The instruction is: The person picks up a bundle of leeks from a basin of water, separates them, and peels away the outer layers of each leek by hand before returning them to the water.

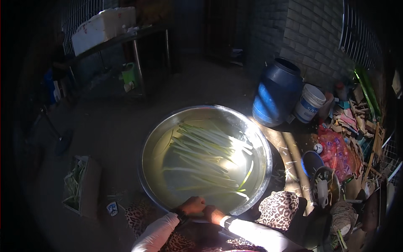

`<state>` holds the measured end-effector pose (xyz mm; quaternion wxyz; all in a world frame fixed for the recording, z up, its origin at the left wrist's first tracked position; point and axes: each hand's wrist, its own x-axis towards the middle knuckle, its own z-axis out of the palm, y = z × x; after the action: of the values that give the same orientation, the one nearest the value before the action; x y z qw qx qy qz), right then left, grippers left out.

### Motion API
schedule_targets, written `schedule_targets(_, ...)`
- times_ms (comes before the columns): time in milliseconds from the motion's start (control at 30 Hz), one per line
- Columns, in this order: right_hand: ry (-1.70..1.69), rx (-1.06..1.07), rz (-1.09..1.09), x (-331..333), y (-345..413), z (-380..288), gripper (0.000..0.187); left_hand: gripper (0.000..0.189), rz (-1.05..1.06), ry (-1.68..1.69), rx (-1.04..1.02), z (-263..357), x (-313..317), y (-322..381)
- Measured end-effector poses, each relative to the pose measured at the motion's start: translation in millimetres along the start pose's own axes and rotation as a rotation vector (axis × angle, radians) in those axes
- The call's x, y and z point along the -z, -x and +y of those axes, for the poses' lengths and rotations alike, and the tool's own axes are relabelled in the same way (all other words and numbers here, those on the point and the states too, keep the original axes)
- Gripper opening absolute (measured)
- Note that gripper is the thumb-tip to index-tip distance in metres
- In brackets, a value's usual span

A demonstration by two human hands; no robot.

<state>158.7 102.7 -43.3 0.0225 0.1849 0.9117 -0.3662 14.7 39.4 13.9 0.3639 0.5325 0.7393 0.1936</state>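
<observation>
A large round metal basin of water stands before me. Pale green-white stalks, like spring onions or leeks, float in it, most lying side by side across the middle. One greener stalk bends near the right side. My left hand is curled at the basin's near rim, a dark band on its wrist. Close beside it, my right hand is also curled, with a light band on its wrist. The two hands nearly touch. Whether anything is between their fingers cannot be made out.
A box of green leaves and a small cup are at left. Right of the basin stand a blue barrel, a white bucket, a blue-rimmed bowl and a red net bag. A table with a foam box is behind.
</observation>
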Motion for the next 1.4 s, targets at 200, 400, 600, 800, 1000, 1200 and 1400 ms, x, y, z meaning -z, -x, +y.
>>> schedule_targets(200, 0.275, -0.034, -0.209, 15, -2, -18, 0.021, 0.023, -0.017, -0.145, -0.09, 6, -6, 6)
schedule_targets(400, 0.041, -0.125, -0.108, 1, 2, -3, 0.03, 0.017, 0.048, -0.202, -0.089, 8, -23, 3)
schedule_targets(600, 0.148, 0.085, -0.016, -19, -3, 34, 0.035, 0.016, 0.205, -0.331, -0.194, 26, -21, 10)
schedule_targets(800, 0.014, -0.053, -0.031, -17, -1, 25, 0.039, 0.027, -0.013, -0.378, -0.11, 22, -24, 8)
schedule_targets(1000, -0.128, 0.091, 0.069, -38, -8, 47, 0.034, 0.017, 0.098, -0.398, -0.189, 20, -29, 7)
schedule_targets(1200, -0.317, -0.068, 0.035, -19, 2, 12, 0.032, 0.019, -0.051, -0.52, -0.205, 9, -32, 3)
schedule_targets(1400, -0.216, -0.121, -0.015, -6, 1, 7, 0.03, 0.021, 0.077, -0.367, -0.184, 28, -17, 13)
